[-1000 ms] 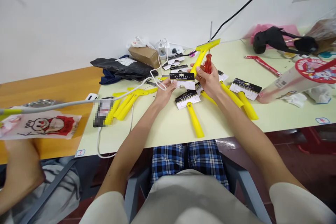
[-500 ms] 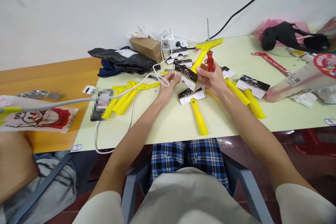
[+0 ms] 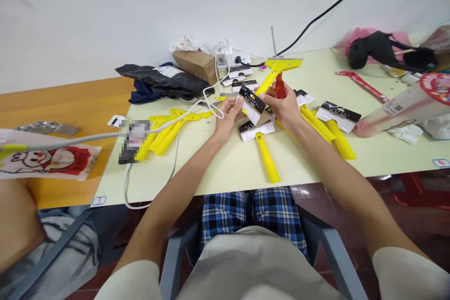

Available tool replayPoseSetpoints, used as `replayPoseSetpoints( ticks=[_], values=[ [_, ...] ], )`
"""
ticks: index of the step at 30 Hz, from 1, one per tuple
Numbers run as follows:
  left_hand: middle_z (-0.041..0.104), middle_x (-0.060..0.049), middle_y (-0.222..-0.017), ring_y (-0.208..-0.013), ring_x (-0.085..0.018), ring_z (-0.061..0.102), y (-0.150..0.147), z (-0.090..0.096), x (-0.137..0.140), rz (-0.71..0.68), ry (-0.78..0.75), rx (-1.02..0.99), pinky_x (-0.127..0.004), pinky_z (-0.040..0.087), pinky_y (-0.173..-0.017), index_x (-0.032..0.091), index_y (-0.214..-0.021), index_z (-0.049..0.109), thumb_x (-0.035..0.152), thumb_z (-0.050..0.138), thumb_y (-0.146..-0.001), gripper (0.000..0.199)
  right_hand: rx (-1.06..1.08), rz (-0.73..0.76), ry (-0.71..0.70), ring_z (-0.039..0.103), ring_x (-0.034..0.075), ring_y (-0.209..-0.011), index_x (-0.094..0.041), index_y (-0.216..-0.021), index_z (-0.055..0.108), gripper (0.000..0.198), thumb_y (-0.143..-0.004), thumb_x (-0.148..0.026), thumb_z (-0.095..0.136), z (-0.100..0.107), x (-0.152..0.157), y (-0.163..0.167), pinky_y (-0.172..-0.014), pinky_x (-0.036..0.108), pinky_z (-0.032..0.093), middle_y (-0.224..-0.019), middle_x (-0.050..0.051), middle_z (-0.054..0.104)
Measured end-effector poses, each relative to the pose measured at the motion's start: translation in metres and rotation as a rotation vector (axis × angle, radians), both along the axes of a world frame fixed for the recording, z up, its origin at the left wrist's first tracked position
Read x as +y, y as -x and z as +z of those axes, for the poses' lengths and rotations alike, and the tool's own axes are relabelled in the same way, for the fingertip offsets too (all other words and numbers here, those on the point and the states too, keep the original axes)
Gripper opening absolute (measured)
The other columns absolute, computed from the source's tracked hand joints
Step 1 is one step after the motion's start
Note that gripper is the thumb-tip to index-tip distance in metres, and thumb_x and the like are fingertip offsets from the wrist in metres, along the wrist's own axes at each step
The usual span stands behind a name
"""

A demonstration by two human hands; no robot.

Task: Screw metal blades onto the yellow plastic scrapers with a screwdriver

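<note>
One yellow T-shaped plastic scraper [image 3: 270, 77] is held up above a pale, smooth table [image 3: 239, 164], its flat head outward and its handle slanting down toward the person. The right hand [image 3: 285, 105] has its fingers closed around both the scraper and one screwdriver with a glossy, translucent red handle [image 3: 280, 87]; the metal shaft rises behind the scraper's head. The left hand [image 3: 225, 122] pinches one folded black-and-white printed card [image 3: 250, 104] between thumb and fingers, across the scraper's handle (whether the handle runs through the card, I cannot tell).

Nearer the person than the scraper lies one smooth, rounded yellow handle [image 3: 267, 159] with its own card. To the scraper's right, two more yellow handles [image 3: 319, 123] lie side by side, one bearing a card. To its left is a pile of at least three yellow plastic scrapers [image 3: 168, 137], overlapping. Beyond it, to the left, are at least three folded cards [image 3: 245, 85] and one brown cardboard box [image 3: 197, 65], squared and matte.
</note>
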State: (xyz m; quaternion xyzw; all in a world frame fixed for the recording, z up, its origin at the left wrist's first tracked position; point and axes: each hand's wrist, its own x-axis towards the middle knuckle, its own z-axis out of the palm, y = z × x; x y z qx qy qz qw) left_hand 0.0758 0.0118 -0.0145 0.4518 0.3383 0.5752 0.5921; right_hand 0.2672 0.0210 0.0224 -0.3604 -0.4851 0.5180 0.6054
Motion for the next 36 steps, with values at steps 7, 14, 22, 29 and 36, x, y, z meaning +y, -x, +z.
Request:
replayPoseSetpoints(
  ticks=[7,14,22,29,36],
  values=[
    [0.072,0.004,-0.077,-0.059,-0.015,0.074,-0.001,0.005,-0.006,-0.037,0.11,0.095,-0.025,0.06,-0.058,0.028,-0.108,0.053,0.074,0.081,-0.084,0.059,0.006,-0.018,0.008,0.075,0.03,-0.125,-0.029,-0.101,0.055,0.065,-0.061,-0.043,0.104,-0.004,0.001,-0.002,-0.123,0.052,0.052,-0.106,0.001,0.082],
    [0.076,0.004,-0.083,-0.065,-0.016,0.076,-0.006,0.001,-0.005,-0.032,0.177,0.005,-0.028,0.062,-0.066,0.028,-0.106,0.047,0.073,0.085,-0.08,0.064,0.0,-0.029,0.028,0.078,0.028,-0.114,-0.028,-0.096,0.052,0.067,-0.058,-0.042,0.105,0.003,-0.003,0.0,-0.119,0.051,0.055,-0.104,0.002,0.082],
    [0.078,0.0,-0.096,-0.085,-0.019,0.08,-0.004,-0.003,-0.001,0.057,0.156,-0.056,-0.033,0.064,-0.08,0.028,-0.108,0.045,0.068,0.086,-0.081,0.064,-0.03,-0.028,0.053,0.076,0.027,-0.12,-0.029,-0.104,0.063,0.055,-0.073,-0.059,0.097,0.008,-0.007,0.001,-0.12,0.05,0.056,-0.109,0.002,0.081],
    [0.079,-0.003,-0.105,-0.091,-0.021,0.081,-0.006,0.003,-0.004,-0.008,0.191,-0.138,-0.038,0.066,-0.086,0.025,-0.113,0.049,0.057,0.095,-0.077,0.066,0.05,-0.156,-0.021,0.075,0.029,-0.122,-0.029,-0.09,0.052,0.059,-0.068,-0.053,0.102,0.003,0.002,-0.003,-0.109,0.051,0.063,-0.085,-0.002,0.069],
    [0.081,-0.009,-0.12,-0.112,-0.024,0.079,-0.005,0.006,-0.007,-0.299,0.175,-0.178,-0.042,0.06,-0.113,0.017,-0.113,0.073,0.038,0.1,-0.075,0.051,0.062,-0.223,-0.016,0.072,0.029,-0.126,-0.03,-0.093,0.049,0.06,-0.067,-0.047,0.101,-0.001,0.009,-0.01,-0.105,0.049,0.063,-0.081,-0.004,0.059]
  ],
)
